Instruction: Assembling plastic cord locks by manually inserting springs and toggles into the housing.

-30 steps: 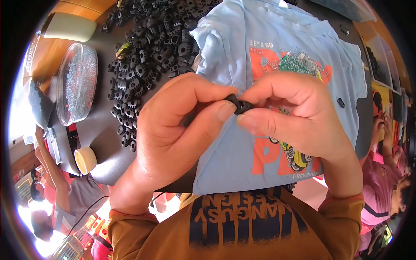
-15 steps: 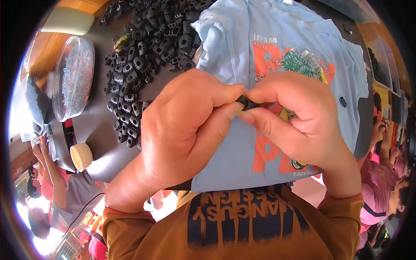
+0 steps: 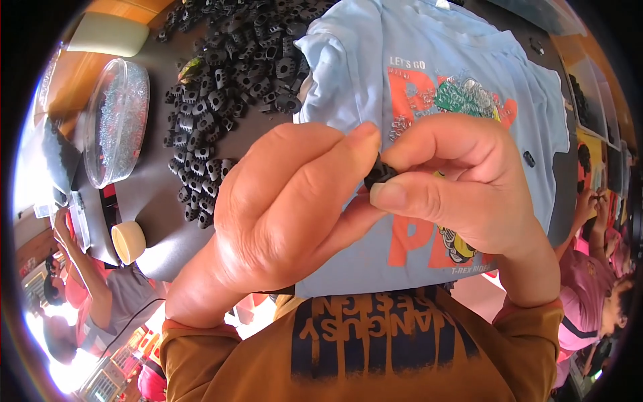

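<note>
Both my hands are raised close to the camera, pinching one small black plastic part (image 3: 379, 173) between their fingertips. My left hand (image 3: 281, 201) holds it from the left with thumb and forefinger. My right hand (image 3: 462, 181) grips it from the right. Under the hands lies a light blue printed T-shirt (image 3: 415, 53) spread on the dark table, with a small heap of little metal pieces (image 3: 462, 94) on its print. A big pile of the same black plastic parts (image 3: 228, 74) covers the table to the upper left.
A clear round lidded dish (image 3: 115, 120) full of tiny shiny bits stands at the left, with a small cream round tub (image 3: 128, 241) near the table edge (image 3: 154, 261). Another person in pink (image 3: 596, 281) works at the right; others sit at lower left.
My hands have stayed together on the black part and come slightly nearer the camera; the fingers shifted a little around it.
</note>
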The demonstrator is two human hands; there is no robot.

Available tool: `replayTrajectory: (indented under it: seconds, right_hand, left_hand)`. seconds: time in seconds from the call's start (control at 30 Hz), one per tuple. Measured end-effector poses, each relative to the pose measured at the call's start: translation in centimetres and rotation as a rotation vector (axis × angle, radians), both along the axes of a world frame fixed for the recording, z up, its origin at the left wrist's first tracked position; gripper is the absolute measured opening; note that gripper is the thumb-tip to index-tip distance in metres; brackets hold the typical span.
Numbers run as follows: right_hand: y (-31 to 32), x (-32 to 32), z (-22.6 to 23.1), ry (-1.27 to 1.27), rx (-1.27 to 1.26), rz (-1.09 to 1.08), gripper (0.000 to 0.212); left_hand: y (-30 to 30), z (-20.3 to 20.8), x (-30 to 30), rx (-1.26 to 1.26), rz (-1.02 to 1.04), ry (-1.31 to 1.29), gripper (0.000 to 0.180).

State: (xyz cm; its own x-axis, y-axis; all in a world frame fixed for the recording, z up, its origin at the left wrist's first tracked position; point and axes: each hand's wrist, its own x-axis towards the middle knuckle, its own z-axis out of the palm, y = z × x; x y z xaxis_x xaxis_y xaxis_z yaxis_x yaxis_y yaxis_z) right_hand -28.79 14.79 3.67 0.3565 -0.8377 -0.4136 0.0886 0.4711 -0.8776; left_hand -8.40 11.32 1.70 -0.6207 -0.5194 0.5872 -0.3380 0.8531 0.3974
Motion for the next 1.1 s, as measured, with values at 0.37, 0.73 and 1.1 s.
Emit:
replayTrajectory:
  seconds: [0.37,0.73,1.1]
  right_hand:
    - [-0.2,0.3,-1.8,-0.112,-0.191,-0.074,0.008]
    - [-7.0,-8.7,2.8,0.289,-0.576,-0.562,0.016]
    - [-11.5,-5.0,1.7,0.49,-0.755,-0.522,0.036]
  left_hand:
    - [-0.1,-1.5,-0.1,-0.043,-0.032,0.056,0.042]
    - [0.0,-0.7,-0.1,-0.053,-0.133,0.08,0.05]
    - [3.8,-2.5,-0.8,-0.068,-0.374,0.121,0.029]
